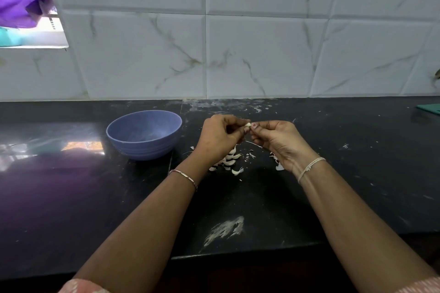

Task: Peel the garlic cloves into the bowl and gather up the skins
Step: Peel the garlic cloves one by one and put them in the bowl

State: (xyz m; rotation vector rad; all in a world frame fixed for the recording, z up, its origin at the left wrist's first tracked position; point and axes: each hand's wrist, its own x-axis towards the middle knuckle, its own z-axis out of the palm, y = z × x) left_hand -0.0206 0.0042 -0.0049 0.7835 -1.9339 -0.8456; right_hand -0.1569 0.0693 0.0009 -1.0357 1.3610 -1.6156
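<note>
Garlic clove (pixel 248 124) was pinched between the fingertips of both hands, raised above the dark counter (pixel 71 197); at the left stood the blue bowl (pixel 142 150), upright, well apart from the hands; the left hand (pixel 219 137) had its fingers curled round the clove's near end; beneath that hand a heap of cloves (pixel 230 159) lay on the counter, right of the bowl; the right hand (pixel 278 143) nipped the clove's other end with thumb and forefinger; loose skins (pixel 277 164) lay scattered under that wrist; a green edge (pixel 429 109) showed far right.
</note>
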